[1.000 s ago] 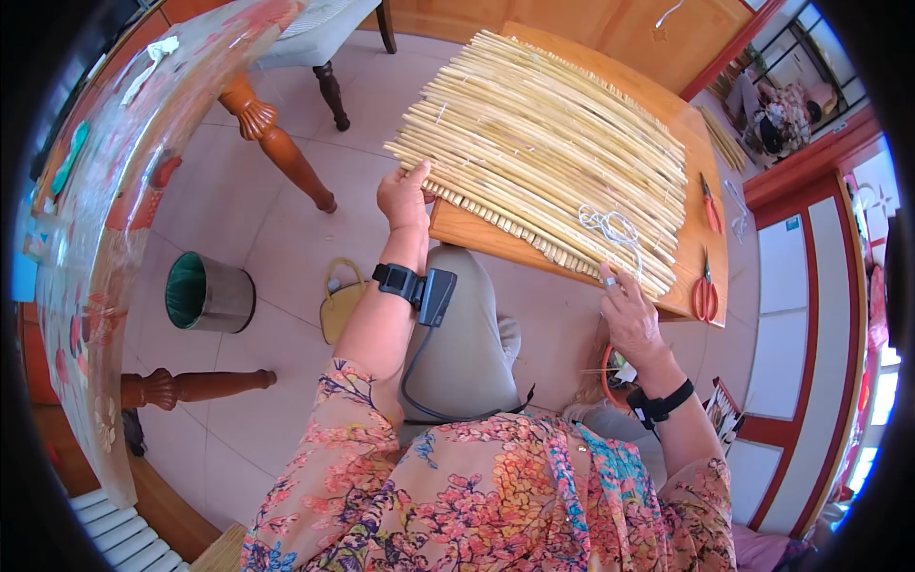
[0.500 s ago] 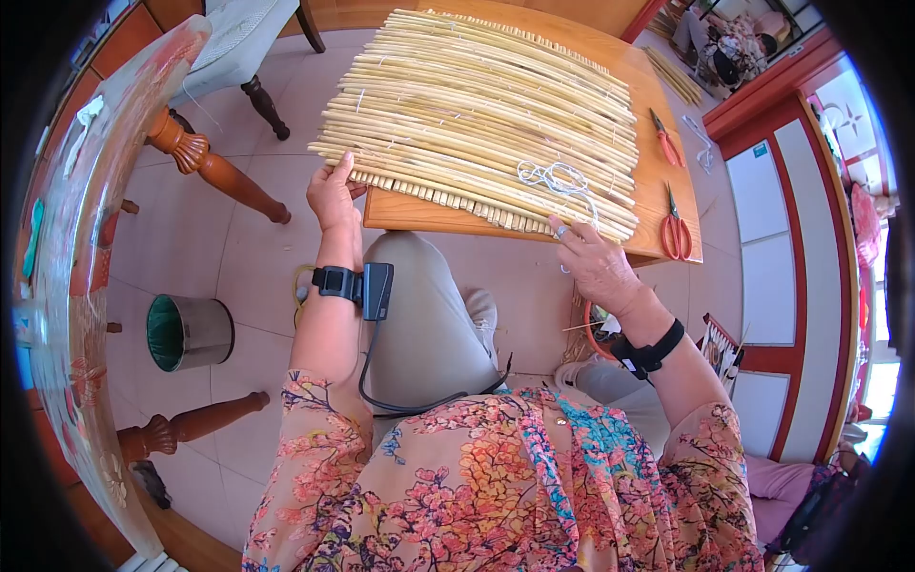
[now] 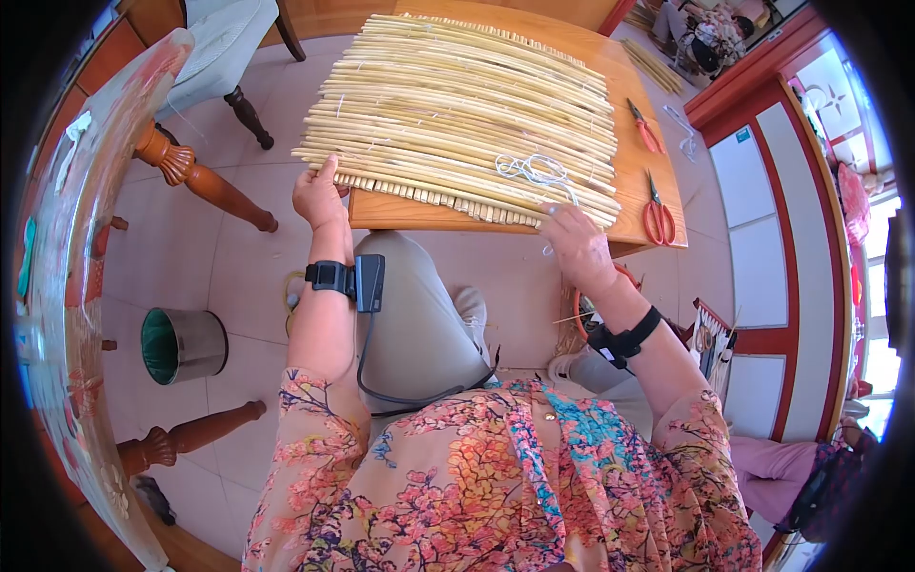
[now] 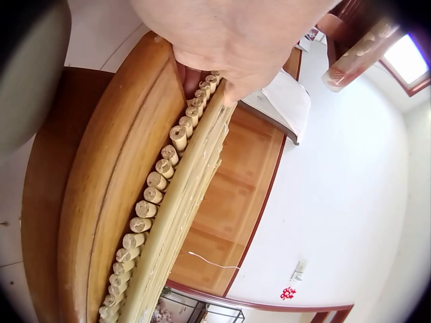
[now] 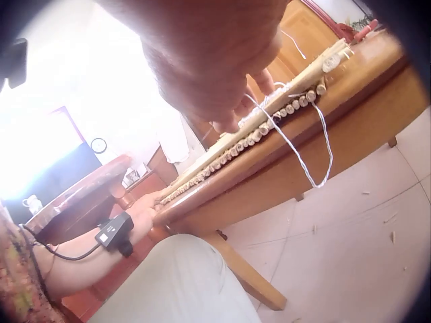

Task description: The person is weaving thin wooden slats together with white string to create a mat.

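Observation:
A mat of pale sticks [image 3: 457, 105] lies in layers on the wooden table [image 3: 400, 214], some front stick ends resting beneath longer sticks. At its near left corner my left hand [image 3: 322, 198] holds the edge, thumb above; the left wrist view shows the same hand [image 4: 229, 33] around the sticks, fingers partly hidden underneath. My right hand [image 3: 579, 250] is at the near edge toward the right. In the right wrist view its bent fingers [image 5: 229, 125] pinch the upper sticks. White string [image 3: 524, 170] lies coiled on the mat, and a loop [image 5: 328, 145] hangs over the edge.
Red-handled scissors [image 3: 658, 217] and a second red-handled tool [image 3: 648, 133] lie on the table's right side. A metal bin [image 3: 195, 345] stands on the floor at left, near a plastic-covered table [image 3: 86, 238]. A basket [image 3: 621, 278] sits below my right hand.
The head view has shifted, so the mat and table appear farther left. The left hand keeps its corner hold. My right hand's fingers have shifted slightly at the near edge.

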`<action>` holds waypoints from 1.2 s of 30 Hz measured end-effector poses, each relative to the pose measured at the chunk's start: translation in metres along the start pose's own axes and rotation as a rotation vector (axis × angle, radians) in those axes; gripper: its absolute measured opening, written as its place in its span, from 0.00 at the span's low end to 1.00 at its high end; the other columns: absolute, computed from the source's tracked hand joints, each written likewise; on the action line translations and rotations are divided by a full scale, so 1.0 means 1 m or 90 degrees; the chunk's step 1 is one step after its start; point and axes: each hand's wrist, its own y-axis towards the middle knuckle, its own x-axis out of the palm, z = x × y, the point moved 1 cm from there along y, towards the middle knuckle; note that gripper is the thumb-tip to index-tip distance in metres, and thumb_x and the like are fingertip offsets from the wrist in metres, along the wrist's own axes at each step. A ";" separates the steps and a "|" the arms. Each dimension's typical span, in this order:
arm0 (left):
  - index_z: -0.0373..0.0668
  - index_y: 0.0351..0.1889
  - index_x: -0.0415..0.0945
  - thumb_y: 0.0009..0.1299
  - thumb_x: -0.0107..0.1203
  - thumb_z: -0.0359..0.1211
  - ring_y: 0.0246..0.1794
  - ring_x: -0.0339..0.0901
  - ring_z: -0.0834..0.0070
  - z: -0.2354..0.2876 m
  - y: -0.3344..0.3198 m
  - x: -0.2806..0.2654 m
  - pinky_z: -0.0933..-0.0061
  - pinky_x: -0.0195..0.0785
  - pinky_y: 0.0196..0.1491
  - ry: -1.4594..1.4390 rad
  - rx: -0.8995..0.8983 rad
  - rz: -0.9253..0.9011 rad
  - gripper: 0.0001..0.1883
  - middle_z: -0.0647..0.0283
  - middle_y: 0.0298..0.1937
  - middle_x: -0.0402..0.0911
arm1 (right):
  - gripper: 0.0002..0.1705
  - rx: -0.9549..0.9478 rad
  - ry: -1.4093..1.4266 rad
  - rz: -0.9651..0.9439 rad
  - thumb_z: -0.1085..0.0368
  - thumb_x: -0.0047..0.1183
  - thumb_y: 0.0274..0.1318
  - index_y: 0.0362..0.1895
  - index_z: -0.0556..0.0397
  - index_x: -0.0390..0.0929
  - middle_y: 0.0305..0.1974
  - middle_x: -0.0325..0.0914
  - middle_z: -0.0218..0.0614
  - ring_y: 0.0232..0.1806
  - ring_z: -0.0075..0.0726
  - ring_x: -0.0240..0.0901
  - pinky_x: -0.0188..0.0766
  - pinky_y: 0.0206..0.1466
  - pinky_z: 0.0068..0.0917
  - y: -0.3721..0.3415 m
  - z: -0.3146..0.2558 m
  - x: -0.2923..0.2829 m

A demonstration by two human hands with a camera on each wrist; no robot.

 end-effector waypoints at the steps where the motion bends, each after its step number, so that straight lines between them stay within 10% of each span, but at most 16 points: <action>1: 0.36 0.31 0.74 0.62 0.62 0.35 0.18 0.76 0.79 0.000 0.001 0.000 0.80 0.71 0.22 0.003 0.001 0.000 0.11 0.60 0.26 0.80 | 0.09 0.024 0.013 0.070 0.72 0.54 0.39 0.31 0.51 0.76 0.37 0.74 0.35 0.42 0.43 0.70 0.73 0.41 0.32 0.003 0.000 0.001; 4: 0.36 0.31 0.74 0.62 0.62 0.35 0.18 0.76 0.78 -0.003 0.002 0.002 0.81 0.71 0.22 0.004 0.000 0.001 0.11 0.60 0.27 0.81 | 0.07 0.171 0.056 0.060 0.71 0.57 0.40 0.30 0.49 0.79 0.31 0.71 0.35 0.39 0.43 0.70 0.71 0.40 0.36 0.012 -0.002 0.011; 28: 0.38 0.39 0.73 0.60 0.65 0.37 0.24 0.76 0.79 0.005 -0.008 -0.012 0.80 0.69 0.28 -0.039 -0.041 -0.022 0.16 0.62 0.31 0.79 | 0.04 0.122 0.157 0.066 0.70 0.58 0.45 0.27 0.49 0.75 0.25 0.61 0.36 0.30 0.43 0.66 0.67 0.29 0.37 0.024 0.008 0.027; 30: 0.36 0.45 0.69 0.60 0.65 0.37 0.38 0.76 0.74 0.019 -0.027 -0.008 0.71 0.70 0.41 0.165 0.225 0.174 0.22 0.59 0.38 0.76 | 0.05 0.122 0.153 0.066 0.70 0.59 0.45 0.26 0.49 0.75 0.25 0.61 0.36 0.30 0.43 0.66 0.67 0.29 0.37 0.026 0.006 0.026; 33: 0.37 0.52 0.68 0.59 0.64 0.36 0.50 0.71 0.60 0.042 -0.064 0.008 0.62 0.65 0.54 0.308 0.655 0.033 0.26 0.53 0.50 0.73 | 0.07 0.102 0.141 0.073 0.70 0.60 0.46 0.32 0.53 0.79 0.25 0.64 0.37 0.27 0.41 0.67 0.65 0.29 0.34 0.025 0.010 0.027; 36: 0.40 0.57 0.67 0.61 0.60 0.33 0.61 0.65 0.53 0.052 -0.102 0.048 0.57 0.58 0.63 0.362 0.735 -0.251 0.26 0.48 0.60 0.67 | 0.07 0.101 0.140 0.066 0.70 0.60 0.45 0.33 0.53 0.79 0.25 0.64 0.37 0.27 0.41 0.68 0.66 0.29 0.34 0.024 0.010 0.028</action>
